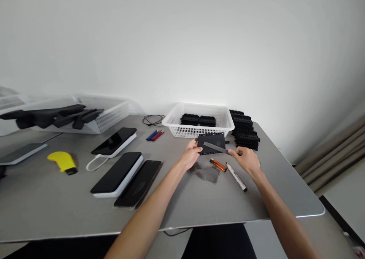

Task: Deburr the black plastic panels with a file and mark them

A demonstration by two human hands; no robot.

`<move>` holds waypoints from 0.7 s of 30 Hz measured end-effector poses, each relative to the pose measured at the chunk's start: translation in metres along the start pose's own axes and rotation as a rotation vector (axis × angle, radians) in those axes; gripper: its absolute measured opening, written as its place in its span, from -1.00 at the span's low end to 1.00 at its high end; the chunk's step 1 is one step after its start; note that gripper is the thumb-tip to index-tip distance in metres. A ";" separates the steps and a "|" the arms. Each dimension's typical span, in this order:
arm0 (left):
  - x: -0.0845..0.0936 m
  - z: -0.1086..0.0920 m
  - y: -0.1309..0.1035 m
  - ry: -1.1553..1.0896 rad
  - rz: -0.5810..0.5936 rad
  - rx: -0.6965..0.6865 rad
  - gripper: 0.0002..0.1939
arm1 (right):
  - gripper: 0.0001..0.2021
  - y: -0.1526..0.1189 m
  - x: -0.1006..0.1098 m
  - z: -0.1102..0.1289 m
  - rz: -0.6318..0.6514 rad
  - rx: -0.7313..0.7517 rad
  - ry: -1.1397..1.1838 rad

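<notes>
My left hand point(191, 153) grips the left end of a flat black plastic part point(213, 140) with toothed edges, held above the table. In my right hand point(247, 159) is a flat grey file point(214, 147), its blade lying across the face of the black part. Most of the file's handle is hidden by my fingers. Below the part, dark dust point(209, 173) is spread on the table. An orange lighter point(218, 165) and a white marker point(236, 177) lie close to my right hand.
Behind my hands stands a white basket point(171, 128) with black parts; more parts point(245, 131) are stacked right of it. Further left lie two lighters point(155, 135), phones point(138, 183), power banks point(116, 175), a yellow-handled tool point(63, 161) and another basket point(114, 112).
</notes>
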State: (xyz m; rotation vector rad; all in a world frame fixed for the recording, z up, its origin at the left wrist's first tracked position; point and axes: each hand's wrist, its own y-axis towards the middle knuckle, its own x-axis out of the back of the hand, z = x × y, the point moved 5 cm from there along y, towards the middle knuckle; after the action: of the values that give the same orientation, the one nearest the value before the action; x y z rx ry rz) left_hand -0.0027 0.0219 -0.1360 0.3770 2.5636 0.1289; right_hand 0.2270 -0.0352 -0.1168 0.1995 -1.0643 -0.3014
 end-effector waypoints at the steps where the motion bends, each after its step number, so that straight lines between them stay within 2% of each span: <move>1: 0.000 0.000 0.000 0.003 -0.005 0.004 -0.59 | -0.43 0.000 0.001 0.000 -0.003 -0.003 -0.003; 7: -0.001 -0.001 0.000 -0.005 0.015 -0.002 -0.57 | -0.44 0.000 0.004 0.002 0.015 -0.003 -0.011; 13: 0.008 -0.003 0.001 0.027 -0.071 0.021 -0.66 | -0.43 0.006 0.013 -0.013 -0.017 0.000 0.004; 21: 0.014 -0.005 0.002 0.029 -0.121 0.002 -0.58 | -0.44 0.009 0.019 -0.020 -0.054 0.034 -0.018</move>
State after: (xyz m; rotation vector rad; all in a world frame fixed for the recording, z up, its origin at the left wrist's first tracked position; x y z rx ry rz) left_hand -0.0164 0.0283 -0.1384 0.2209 2.6073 0.0876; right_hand 0.2539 -0.0331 -0.1078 0.2566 -1.0831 -0.3343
